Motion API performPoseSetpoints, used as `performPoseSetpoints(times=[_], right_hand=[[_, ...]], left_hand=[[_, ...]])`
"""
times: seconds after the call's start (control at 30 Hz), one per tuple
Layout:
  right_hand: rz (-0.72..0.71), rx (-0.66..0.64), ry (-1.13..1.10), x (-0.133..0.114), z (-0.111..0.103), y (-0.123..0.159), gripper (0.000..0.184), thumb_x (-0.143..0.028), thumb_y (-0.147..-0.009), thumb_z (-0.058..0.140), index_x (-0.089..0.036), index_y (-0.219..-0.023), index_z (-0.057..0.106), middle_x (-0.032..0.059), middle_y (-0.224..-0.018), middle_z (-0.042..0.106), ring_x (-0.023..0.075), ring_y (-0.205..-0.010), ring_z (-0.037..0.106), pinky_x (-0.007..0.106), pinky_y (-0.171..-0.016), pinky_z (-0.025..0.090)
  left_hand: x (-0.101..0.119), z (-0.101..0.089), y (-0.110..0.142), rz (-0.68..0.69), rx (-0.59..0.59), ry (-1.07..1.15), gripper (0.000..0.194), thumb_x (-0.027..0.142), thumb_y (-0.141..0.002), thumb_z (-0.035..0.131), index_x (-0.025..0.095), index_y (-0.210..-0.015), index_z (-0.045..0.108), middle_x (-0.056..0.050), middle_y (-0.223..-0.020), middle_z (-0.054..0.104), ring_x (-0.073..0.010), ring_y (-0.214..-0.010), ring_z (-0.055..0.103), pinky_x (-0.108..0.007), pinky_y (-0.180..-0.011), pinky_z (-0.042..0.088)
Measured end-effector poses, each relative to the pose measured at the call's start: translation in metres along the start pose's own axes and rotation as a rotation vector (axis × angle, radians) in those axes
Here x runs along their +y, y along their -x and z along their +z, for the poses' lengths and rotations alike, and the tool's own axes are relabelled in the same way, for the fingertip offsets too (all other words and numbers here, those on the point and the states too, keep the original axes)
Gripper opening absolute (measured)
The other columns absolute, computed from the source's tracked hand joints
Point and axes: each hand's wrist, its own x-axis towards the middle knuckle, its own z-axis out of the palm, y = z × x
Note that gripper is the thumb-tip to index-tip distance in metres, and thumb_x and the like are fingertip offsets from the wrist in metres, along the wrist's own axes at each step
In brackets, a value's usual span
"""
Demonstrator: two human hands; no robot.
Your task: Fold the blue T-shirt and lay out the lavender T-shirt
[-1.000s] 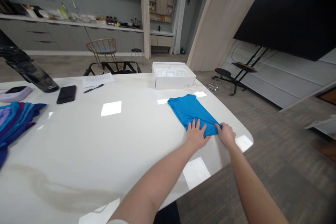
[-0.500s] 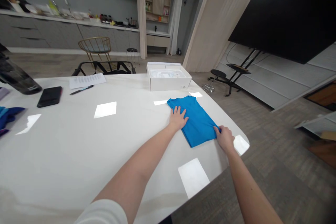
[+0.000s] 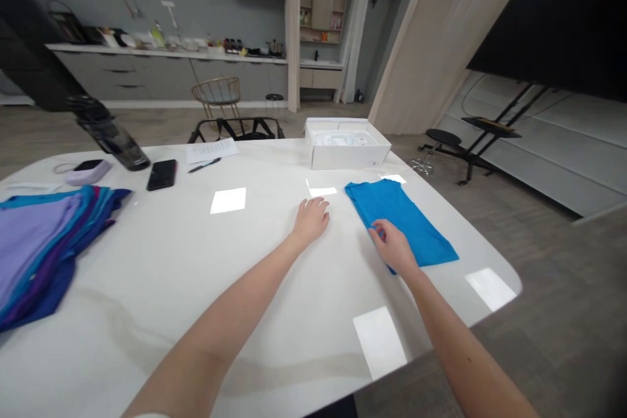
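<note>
A folded blue garment (image 3: 416, 219) lies flat near the right end of the white table (image 3: 274, 274). My right hand (image 3: 394, 247) hovers over its left edge, thumb and fingers loosely curved and apart, with no cloth visibly gripped. Left of the garment is my left hand (image 3: 312, 220), empty, its fingers spread just over or on the tabletop; contact is hard to tell. At the table's left side lies a stack of garments (image 3: 44, 241) in lilac, blue, purple and navy, partly cut off by the frame.
Toward the far edge stand an open white box (image 3: 343, 155), a paper sheet (image 3: 210, 151), a pen (image 3: 204, 165), a black phone (image 3: 162, 174) and a dark bottle (image 3: 115, 140). A lilac device (image 3: 88, 172) sits by the stack. A black chair (image 3: 240, 129) stands behind the table.
My left hand has come off the blue garment and moved left. The right hand has released its lower right corner and shifted to the left edge. The view has turned left, showing the garment stack.
</note>
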Motion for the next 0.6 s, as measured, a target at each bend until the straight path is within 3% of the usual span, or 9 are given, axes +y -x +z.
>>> performPoseSetpoints(times=[0.2, 0.37, 0.5, 0.6], right_hand=[[-0.256, -0.357, -0.275, -0.150, 0.098, 0.005, 0.024, -0.038, -0.097, 0.047, -0.022, -0.095, 0.065, 0.0000, -0.080, 0.068, 0.0172, -0.072, 0.060, 0.027, -0.069, 0.043], [-0.496, -0.478, -0.218, -0.261, 0.159, 0.030, 0.021, -0.036, -0.099, 0.049, -0.023, -0.098, 0.066, -0.0008, -0.082, 0.069, 0.0162, -0.075, 0.061, 0.028, -0.076, 0.041], [-0.654, -0.457, -0.087, -0.322, 0.194, 0.043, 0.024, -0.040, -0.102, 0.050, -0.023, -0.098, 0.066, 0.0024, -0.090, 0.070, 0.0193, -0.090, 0.062, 0.033, -0.087, 0.037], [-0.696, -0.428, -0.011, -0.343, 0.211, 0.040, 0.027, -0.042, -0.104, 0.047, -0.022, -0.097, 0.064, 0.0043, -0.096, 0.070, 0.0209, -0.095, 0.061, 0.034, -0.089, 0.034]], left_hand=[[-0.126, -0.072, 0.092, -0.286, 0.133, -0.087, 0.033, 0.022, -0.095, 0.045, 0.024, -0.122, 0.065, -0.006, -0.135, 0.062, -0.0216, -0.125, 0.056, -0.042, -0.119, 0.030], [-0.244, -0.143, 0.183, -0.563, 0.268, -0.208, 0.033, 0.021, -0.093, 0.046, 0.021, -0.119, 0.065, -0.009, -0.135, 0.061, -0.0230, -0.127, 0.054, -0.042, -0.119, 0.029], [-0.332, -0.205, 0.251, -0.804, 0.447, -0.347, 0.035, 0.021, -0.093, 0.044, 0.019, -0.121, 0.064, -0.013, -0.136, 0.058, -0.0263, -0.130, 0.051, -0.046, -0.120, 0.023], [-0.386, -0.245, 0.290, -1.002, 0.524, -0.401, 0.038, 0.024, -0.095, 0.043, 0.016, -0.128, 0.060, -0.017, -0.136, 0.057, -0.0284, -0.130, 0.050, -0.048, -0.119, 0.024]])
